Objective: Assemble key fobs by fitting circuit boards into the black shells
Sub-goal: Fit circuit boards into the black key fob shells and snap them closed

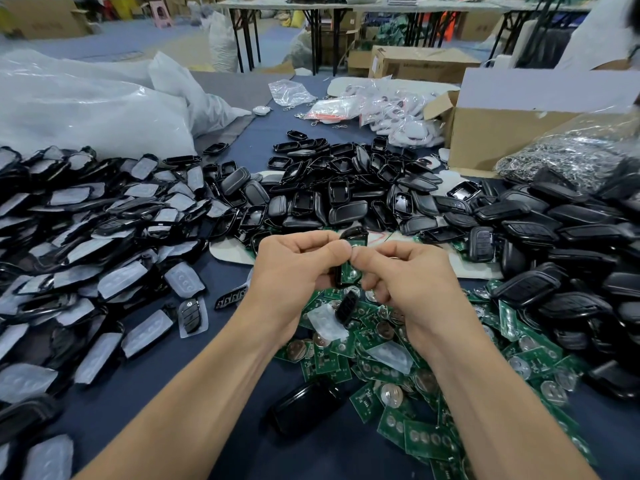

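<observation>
Fingers [341, 252] pinching shell [354, 233], board [347, 273] edge seemingly seated

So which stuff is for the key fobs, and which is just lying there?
For the job: left hand and right hand gripping a black shell with a green board; pile of green boards; pile of shells.
Lying about: white bags; cardboard box; bag of metal parts.
</observation>
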The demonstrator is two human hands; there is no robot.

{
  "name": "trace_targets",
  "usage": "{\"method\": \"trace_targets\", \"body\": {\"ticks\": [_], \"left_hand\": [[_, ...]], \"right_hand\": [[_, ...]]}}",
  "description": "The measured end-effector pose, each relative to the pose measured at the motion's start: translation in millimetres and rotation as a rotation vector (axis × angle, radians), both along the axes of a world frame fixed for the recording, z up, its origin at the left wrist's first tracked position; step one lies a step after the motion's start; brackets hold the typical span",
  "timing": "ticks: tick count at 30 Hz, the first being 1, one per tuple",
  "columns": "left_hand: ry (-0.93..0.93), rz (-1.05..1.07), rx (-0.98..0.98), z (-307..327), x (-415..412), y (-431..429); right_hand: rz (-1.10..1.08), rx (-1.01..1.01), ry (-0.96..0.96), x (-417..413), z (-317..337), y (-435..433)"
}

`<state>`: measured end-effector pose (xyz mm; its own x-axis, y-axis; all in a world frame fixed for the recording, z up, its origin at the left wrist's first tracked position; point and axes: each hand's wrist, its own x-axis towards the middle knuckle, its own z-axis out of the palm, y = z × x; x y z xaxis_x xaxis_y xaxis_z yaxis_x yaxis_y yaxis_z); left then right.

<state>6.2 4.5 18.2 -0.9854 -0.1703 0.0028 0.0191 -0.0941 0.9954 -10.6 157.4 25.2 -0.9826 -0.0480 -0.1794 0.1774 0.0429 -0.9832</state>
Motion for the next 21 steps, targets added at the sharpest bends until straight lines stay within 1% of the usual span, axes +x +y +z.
{"method": "trace_targets", "body": {"ticks": [5,8,11,15,21], "left_hand": [[0.012,0.002,0.034,-4.4,-0.2,3.4],[0.002,0.006,0.077,-5.3,0.1,6.2],[-0.001,0.001,0.079,-6.1,-0.3,7.3],[0.022,0.016,0.034,-7.3,-0.1,7.9],[0.145,0.011,-0.094,-6.1,-0.4,7.7]], "right_hand": [[0.000,-0.038,0.033,1.7,2.4,0.1],[0.032,-0.161,-0.016,2.7,4.5,-0.2],[0.042,-0.231,-0.080,3.7,4.7,-1.9],[0.030,-0.244,-0.082,4.5,4.5,-6.4],[0.037,-0.229,-0.043,5.1,2.4,-8.1]]}}
